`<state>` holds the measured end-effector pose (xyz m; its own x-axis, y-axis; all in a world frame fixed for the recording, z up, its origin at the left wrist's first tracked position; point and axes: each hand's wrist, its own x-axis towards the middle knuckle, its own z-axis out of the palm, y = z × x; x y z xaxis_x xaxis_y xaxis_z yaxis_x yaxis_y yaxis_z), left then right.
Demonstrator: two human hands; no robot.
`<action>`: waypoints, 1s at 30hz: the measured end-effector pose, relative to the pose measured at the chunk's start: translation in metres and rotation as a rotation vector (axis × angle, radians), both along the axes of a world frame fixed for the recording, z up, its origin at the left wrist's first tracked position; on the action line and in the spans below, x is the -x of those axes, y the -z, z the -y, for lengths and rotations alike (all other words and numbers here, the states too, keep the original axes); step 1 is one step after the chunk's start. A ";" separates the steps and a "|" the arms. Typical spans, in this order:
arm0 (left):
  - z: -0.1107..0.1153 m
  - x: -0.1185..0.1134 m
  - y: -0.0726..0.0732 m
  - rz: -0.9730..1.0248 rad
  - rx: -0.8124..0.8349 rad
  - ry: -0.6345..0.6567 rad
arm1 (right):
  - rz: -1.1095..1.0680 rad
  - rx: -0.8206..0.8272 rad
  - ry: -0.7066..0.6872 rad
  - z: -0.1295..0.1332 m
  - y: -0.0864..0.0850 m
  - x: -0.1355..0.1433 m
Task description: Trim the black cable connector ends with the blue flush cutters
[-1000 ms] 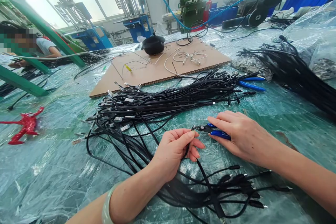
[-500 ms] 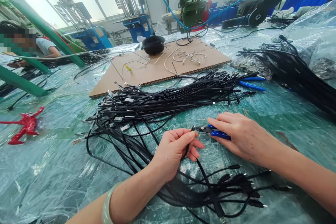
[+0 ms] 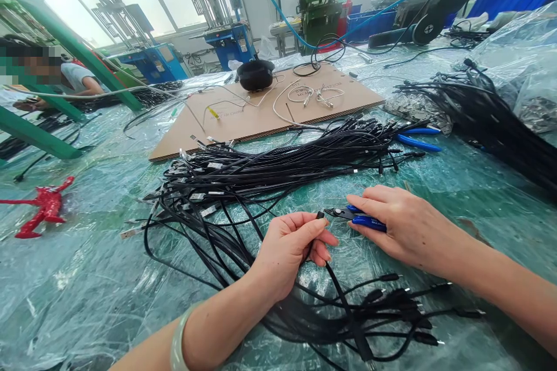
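Between thumb and fingers, my left hand pinches a black cable close to its end, which points up. My right hand is closed round the blue handles of small flush cutters. Their dark jaws lie just right of the cable end; whether they touch it I cannot tell. Under and beside my left hand runs a loose bunch of black cables, its plug ends fanned out at the lower right. Beyond my hands lies a thick bundle of black cables with USB plugs at its left.
Behind the bundle lies a cardboard sheet with a black bowl and white cables on it. Blue-handled pliers rest at the bundle's right end. More black cables lie at right, a red figure at left. A co-worker sits far left.
The cutters have moved slightly right, away from the cable end, with my right hand. The metal tip seen earlier at the cable end no longer shows. My left hand stays in place.
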<state>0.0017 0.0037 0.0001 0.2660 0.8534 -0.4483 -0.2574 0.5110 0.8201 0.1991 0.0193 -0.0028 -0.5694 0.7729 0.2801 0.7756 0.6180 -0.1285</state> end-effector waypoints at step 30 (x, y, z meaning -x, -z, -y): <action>0.001 -0.001 0.000 -0.071 -0.016 -0.042 | -0.020 0.186 0.007 0.003 0.006 0.003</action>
